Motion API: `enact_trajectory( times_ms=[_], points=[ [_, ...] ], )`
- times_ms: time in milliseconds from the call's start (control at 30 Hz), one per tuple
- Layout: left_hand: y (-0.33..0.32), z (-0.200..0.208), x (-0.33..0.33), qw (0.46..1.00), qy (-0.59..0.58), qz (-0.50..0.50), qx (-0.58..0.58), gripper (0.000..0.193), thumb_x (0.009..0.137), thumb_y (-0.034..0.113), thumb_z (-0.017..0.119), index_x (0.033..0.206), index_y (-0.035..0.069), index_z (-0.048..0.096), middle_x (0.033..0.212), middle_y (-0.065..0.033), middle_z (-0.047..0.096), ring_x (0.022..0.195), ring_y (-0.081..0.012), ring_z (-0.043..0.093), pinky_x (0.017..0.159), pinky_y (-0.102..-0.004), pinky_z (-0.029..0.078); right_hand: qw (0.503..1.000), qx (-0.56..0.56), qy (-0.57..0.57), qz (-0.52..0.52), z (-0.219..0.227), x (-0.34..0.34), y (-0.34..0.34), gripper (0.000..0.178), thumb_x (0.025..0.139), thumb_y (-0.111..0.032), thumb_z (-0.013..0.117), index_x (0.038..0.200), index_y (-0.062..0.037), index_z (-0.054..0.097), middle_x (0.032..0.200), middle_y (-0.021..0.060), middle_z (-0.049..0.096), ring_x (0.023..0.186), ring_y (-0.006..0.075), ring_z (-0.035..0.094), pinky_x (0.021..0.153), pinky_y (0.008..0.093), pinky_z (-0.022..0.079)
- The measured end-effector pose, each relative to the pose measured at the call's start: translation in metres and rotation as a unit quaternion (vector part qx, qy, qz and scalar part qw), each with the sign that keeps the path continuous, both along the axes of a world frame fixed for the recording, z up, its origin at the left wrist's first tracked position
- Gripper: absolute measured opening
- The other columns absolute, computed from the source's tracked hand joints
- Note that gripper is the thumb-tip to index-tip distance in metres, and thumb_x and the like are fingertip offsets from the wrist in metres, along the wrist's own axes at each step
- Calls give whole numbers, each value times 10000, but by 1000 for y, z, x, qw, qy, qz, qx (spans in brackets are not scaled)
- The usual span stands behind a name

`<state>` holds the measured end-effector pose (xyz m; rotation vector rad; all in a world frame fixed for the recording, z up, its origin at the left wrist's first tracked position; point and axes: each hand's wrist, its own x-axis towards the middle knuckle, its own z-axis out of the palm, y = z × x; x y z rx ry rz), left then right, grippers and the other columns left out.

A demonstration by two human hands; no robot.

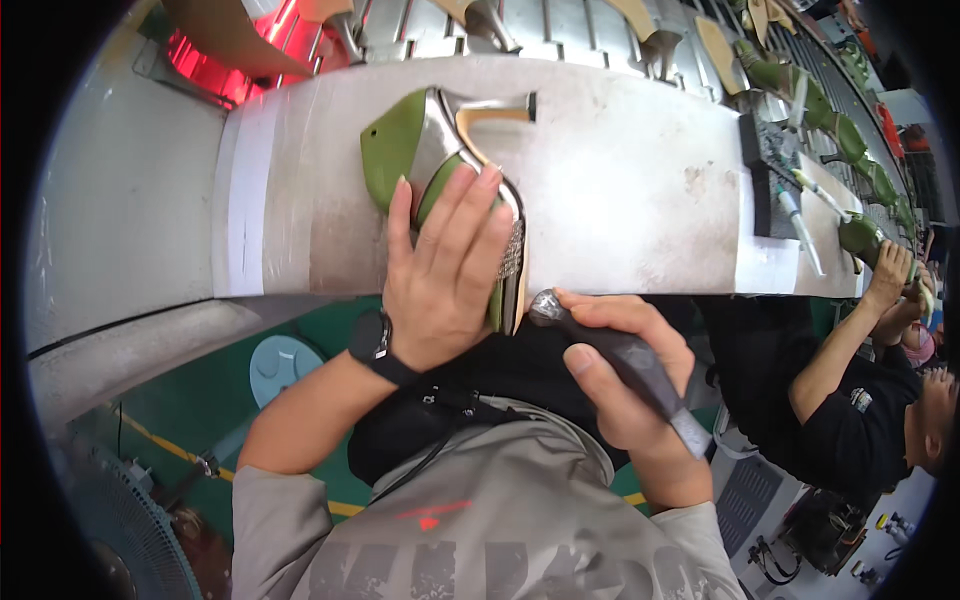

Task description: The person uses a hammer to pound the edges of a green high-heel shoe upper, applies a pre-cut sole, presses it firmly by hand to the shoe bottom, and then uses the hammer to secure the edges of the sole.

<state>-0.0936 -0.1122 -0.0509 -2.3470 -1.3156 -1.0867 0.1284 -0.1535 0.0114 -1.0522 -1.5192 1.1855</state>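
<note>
A silver high-heeled shoe [437,130] on a green last [390,140] lies on its side on the pale bench, heel at the far right, toe at the near edge. A sparkly band [512,255] crosses its front part. My left hand [440,270] grips the shoe from above, fingers stretched across its side; the thumb is hidden. Just right of the toe, my right hand [640,370] is closed round a hammer [625,355] by its dark head. The hammer's rounded metal face points toward the toe, apart from it, and its flat end toward me. No handle shows.
Beyond the bench [620,180], a slatted conveyor [560,25] carries more shoes and lasts beside a red glow. At right are a dark block [765,180], a brush and a marker [800,230]. A co-worker [850,400] holds another green last. A blue stool [285,370] and fan stand left.
</note>
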Motion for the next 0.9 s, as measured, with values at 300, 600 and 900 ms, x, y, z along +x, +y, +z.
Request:
enact_trajectory(
  times_ms=[300,600,900],
  points=[
    [-6,-17,1,1000,14,15,-6,989,921,654,697,1553,-24,351,1521,-339,494,1419,-497,508,1200,-691,285,991,98,-57,68,-13,4,-18,304,922,-96,767,1158,58,653,1224,318,699,1159,412,716,1011,485,578],
    [-4,-15,8,998,-54,19,0,537,1083,398,552,1461,25,473,1488,-269,570,1376,-424,581,1173,-718,298,991,105,30,75,-4,4,35,346,863,-62,826,1134,79,663,1176,304,707,1121,454,730,991,499,604],
    [-9,-18,9,997,-61,33,-27,369,1065,166,553,1413,63,489,1460,-193,600,1353,-363,606,1149,-774,302,969,104,46,221,-10,6,101,260,804,-55,851,989,59,709,1061,281,744,1018,463,759,853,486,656]
  ],
)
